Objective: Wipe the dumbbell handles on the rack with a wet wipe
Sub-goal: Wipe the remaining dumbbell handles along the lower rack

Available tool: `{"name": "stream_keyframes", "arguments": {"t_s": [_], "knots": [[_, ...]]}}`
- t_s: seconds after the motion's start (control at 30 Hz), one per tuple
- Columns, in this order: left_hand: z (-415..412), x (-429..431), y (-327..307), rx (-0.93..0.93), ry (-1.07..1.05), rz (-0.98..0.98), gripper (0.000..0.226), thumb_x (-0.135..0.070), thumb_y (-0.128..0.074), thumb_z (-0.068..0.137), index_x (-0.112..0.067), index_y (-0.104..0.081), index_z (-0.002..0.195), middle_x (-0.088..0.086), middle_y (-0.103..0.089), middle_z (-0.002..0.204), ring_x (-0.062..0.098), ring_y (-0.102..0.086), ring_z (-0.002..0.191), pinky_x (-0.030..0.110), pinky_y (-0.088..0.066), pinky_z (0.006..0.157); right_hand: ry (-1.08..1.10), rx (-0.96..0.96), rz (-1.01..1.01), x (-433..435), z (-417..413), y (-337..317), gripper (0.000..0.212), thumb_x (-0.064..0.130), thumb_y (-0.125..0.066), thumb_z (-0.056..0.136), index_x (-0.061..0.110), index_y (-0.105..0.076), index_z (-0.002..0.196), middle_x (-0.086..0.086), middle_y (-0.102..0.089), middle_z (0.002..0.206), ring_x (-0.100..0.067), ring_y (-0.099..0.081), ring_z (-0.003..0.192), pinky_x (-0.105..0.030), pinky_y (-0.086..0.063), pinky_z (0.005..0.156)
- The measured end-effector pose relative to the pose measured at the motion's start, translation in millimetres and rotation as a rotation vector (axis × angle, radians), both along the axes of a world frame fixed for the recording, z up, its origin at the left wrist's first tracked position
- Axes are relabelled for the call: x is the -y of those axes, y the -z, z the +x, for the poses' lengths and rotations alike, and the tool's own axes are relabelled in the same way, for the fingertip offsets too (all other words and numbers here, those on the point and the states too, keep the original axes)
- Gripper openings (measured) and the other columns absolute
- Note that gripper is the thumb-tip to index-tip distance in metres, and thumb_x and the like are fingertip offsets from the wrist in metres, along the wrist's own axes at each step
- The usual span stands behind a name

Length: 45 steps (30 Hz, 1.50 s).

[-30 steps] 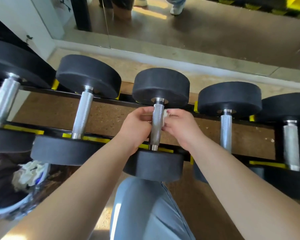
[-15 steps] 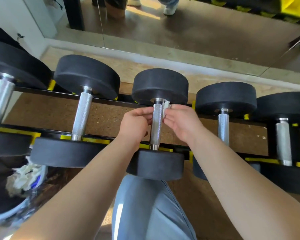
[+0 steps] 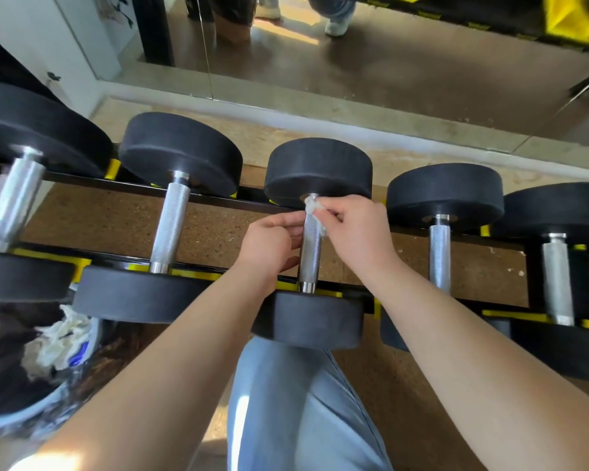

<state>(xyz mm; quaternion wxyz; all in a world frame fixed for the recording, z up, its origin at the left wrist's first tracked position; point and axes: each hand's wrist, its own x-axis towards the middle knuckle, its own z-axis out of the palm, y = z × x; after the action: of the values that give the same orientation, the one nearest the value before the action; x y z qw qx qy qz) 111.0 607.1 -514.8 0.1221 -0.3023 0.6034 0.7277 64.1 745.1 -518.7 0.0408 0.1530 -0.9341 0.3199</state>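
Several black dumbbells with knurled silver handles lie across a black and yellow rack [image 3: 191, 275]. The middle dumbbell's handle [image 3: 310, 258] runs between both my hands. A crumpled white wet wipe [image 3: 315, 212] is wrapped around the top of that handle, just under the far weight head [image 3: 318, 171]. My right hand [image 3: 356, 229] pinches the wipe from the right. My left hand [image 3: 269, 244] presses its fingertips on the handle from the left, just below the wipe. Neighbouring handles stand to the left [image 3: 169, 227] and to the right [image 3: 440, 256].
A bin lined with a dark bag [image 3: 17, 362] sits at lower left, holding used white wipes [image 3: 57, 345]. A mirror [image 3: 371, 62] runs along the floor behind the rack. My knee in blue trousers [image 3: 296, 402] is below the middle dumbbell.
Both hands and the wipe have slid up the middle handle towards the far weight head. More of the wipe now shows above my right fingers.
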Motion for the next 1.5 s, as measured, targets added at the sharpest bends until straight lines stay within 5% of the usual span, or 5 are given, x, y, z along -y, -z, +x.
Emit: {"name": "stream_keyframes", "arguments": {"t_s": [0.3, 0.67, 0.93, 1.1, 1.5], "knots": [[-0.3, 2.2, 1.7, -0.003, -0.02, 0.018, 0.059, 0.013, -0.029, 0.088, -0.016, -0.074, 0.114, 0.008, -0.078, 0.104, 0.017, -0.074, 0.088, 0.03, -0.057, 0.066, -0.39, 0.151, 0.313, -2.8, 13.4, -10.3, 0.02, 0.038, -0.067, 0.096, 0.031, -0.081, 0.084, 0.004, -0.063, 0.072, -0.017, -0.06, 0.072, -0.039, -0.053, 0.069], [-0.8, 4.3, 8.6, 0.009, -0.057, 0.01, 0.049, 0.003, -0.03, 0.094, -0.018, -0.071, 0.11, 0.003, -0.076, 0.109, 0.017, -0.072, 0.103, 0.038, -0.057, 0.086, -0.49, 0.375, 0.356, -4.7, 27.4, -18.8, 0.012, 0.034, -0.073, 0.091, 0.039, -0.084, 0.093, 0.028, -0.056, 0.06, 0.004, -0.056, 0.069, -0.011, -0.037, 0.064], [6.8, 7.2, 8.5, -0.178, 0.1, -0.12, 0.026, -0.004, -0.059, 0.097, -0.02, -0.079, 0.1, 0.001, -0.079, 0.091, 0.013, -0.07, 0.087, 0.028, -0.057, 0.08, 0.03, 0.23, -0.119, -1.1, 22.9, -10.1, 0.016, 0.018, -0.076, 0.089, 0.032, -0.077, 0.096, 0.012, -0.07, 0.092, 0.0, -0.066, 0.076, -0.004, -0.046, 0.072], [15.7, 21.2, 4.3, -0.307, 0.204, -0.013, 0.018, -0.006, -0.063, 0.099, -0.01, -0.074, 0.111, 0.01, -0.078, 0.102, 0.018, -0.075, 0.094, 0.027, -0.059, 0.081, 0.09, 0.55, -0.617, 2.2, 27.5, -14.1, 0.015, 0.003, -0.078, 0.087, 0.016, -0.074, 0.094, -0.006, -0.077, 0.094, -0.019, -0.078, 0.087, -0.042, -0.064, 0.083], [-10.6, 12.7, 9.4, -0.219, 0.24, -0.281, 0.017, -0.012, -0.083, 0.084, -0.005, -0.077, 0.099, 0.009, -0.077, 0.092, 0.012, -0.073, 0.073, 0.025, -0.062, 0.072, 0.26, 0.578, -0.374, 9.2, 33.2, 17.0, 0.043, 0.038, -0.069, 0.086, 0.037, -0.061, 0.128, 0.014, -0.074, 0.107, -0.012, -0.07, 0.101, -0.046, -0.061, 0.086]]}}
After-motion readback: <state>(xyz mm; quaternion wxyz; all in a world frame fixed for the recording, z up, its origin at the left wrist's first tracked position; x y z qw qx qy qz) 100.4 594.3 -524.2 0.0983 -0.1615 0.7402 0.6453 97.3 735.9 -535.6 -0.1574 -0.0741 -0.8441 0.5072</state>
